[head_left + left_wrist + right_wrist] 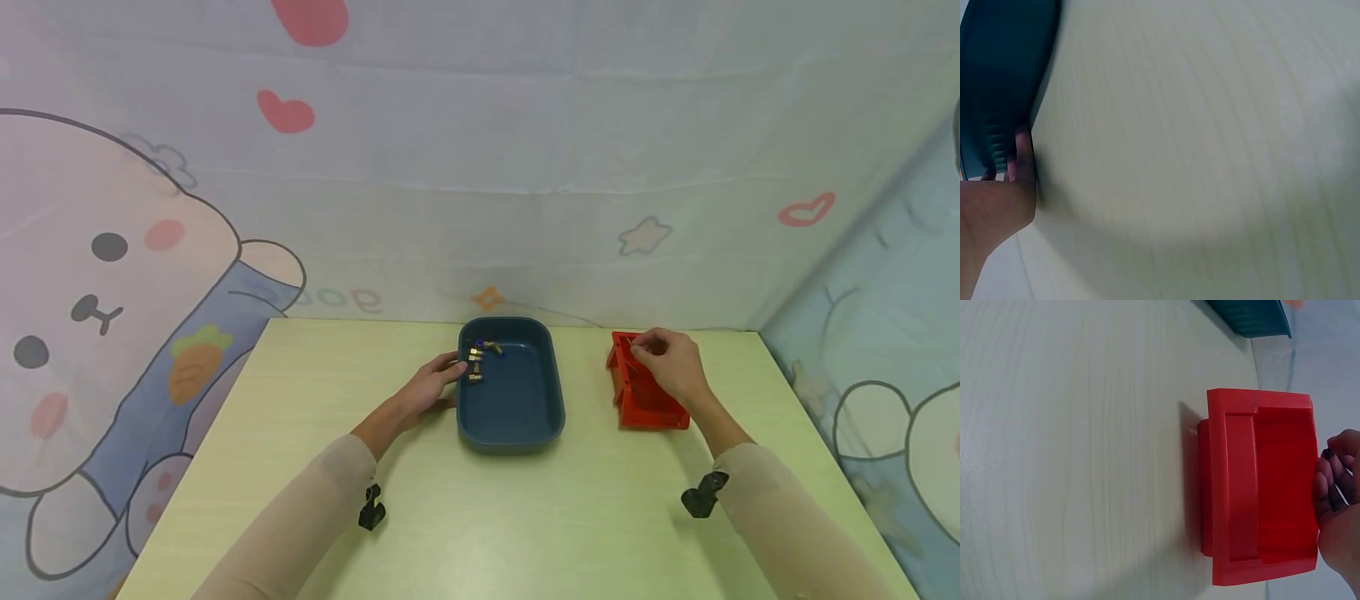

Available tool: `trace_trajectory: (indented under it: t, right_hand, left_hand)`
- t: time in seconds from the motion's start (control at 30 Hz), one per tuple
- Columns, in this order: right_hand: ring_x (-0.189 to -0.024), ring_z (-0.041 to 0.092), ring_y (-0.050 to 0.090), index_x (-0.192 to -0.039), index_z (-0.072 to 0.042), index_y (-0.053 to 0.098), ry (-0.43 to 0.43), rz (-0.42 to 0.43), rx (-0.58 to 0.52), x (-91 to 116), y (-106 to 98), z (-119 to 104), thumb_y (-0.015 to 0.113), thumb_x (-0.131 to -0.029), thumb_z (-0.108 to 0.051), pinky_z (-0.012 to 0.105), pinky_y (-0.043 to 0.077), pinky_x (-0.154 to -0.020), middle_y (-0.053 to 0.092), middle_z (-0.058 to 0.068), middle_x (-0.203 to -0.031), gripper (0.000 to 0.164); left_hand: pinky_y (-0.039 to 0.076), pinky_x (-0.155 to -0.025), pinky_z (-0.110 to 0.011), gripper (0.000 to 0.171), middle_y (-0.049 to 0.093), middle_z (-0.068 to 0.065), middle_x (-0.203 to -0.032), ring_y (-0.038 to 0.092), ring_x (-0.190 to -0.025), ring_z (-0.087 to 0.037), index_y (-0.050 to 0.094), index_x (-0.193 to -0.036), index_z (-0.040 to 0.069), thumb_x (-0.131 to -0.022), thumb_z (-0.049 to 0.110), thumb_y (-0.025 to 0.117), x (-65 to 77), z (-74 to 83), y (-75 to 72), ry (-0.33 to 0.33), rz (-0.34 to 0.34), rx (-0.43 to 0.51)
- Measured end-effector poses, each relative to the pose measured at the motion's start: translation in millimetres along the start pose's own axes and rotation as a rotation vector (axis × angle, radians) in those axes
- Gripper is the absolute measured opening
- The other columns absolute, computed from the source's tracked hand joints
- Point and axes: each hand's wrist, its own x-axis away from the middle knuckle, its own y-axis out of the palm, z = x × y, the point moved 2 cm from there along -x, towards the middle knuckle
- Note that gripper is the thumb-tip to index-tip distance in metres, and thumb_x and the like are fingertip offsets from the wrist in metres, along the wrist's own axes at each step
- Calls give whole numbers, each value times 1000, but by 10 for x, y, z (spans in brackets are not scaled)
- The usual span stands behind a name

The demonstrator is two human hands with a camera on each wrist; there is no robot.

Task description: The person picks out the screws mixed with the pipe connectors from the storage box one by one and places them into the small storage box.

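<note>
A dark blue rectangular basin stands mid-table, with several small brass fittings along its inner left side. My left hand grips the basin's left rim, its thumb over the edge; in the left wrist view, fingers lie against the basin wall. To the right sits a red plastic bin. Over the bin's far part, my right hand pinches a small dark piece between thumb and fingertips. Its exact kind I cannot tell.
The pale wood-grain table ends at a printed fabric backdrop behind the basin and bin. Another fabric panel hangs along the right side. Bare tabletop shows between basin and bin.
</note>
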Motion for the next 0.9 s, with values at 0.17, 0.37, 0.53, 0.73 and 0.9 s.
trace_trajectory:
  t: [0.17, 0.37, 0.53, 0.73, 0.9]
  right_hand:
    - [-94, 29, 60, -110, -1, 73, 24, -11, 17, 7, 26, 36, 70, -104, -13, 25, 51, -77, 70, 15, -101, 14]
    - [-90, 28, 60, -107, -1, 73, 25, 10, 58, 4, 88, 47, 69, -103, -10, 28, 50, -75, 69, 14, -96, 11]
    - [-88, 27, 61, -104, -1, 74, 17, 20, 72, 10, 129, 46, 70, -101, -9, 32, 50, -75, 69, 12, -92, 9]
    - [-87, 28, 64, -102, 0, 73, 19, 32, 74, 10, 152, 50, 70, -101, -8, 36, 51, -77, 70, 13, -91, 9]
    - [-88, 29, 64, -103, 0, 73, 23, 37, 76, -2, 163, 53, 70, -100, -8, 36, 51, -76, 70, 14, -92, 9]
  left_hand:
    - [49, -111, -51, 63, 29, -15, -170, 44, -148, -35, 31, -166, 13, -112, 35, 55, -2, 3, 6, 1, -3, 4]
    - [50, -111, -51, 62, 30, -15, -170, 48, -146, -36, 31, -165, 12, -113, 35, 55, -1, -5, 6, 4, 0, 11]
    - [50, -111, -52, 62, 31, -16, -170, 48, -145, -36, 32, -165, 12, -113, 34, 55, 3, -9, 10, 11, 3, 9]
    - [50, -110, -51, 61, 32, -15, -169, 46, -147, -35, 33, -165, 12, -113, 34, 55, 4, -9, 15, 13, 6, -1]
    - [51, -110, -50, 60, 33, -15, -168, 48, -145, -35, 34, -165, 12, -113, 33, 55, 6, -5, 9, 19, 10, 2]
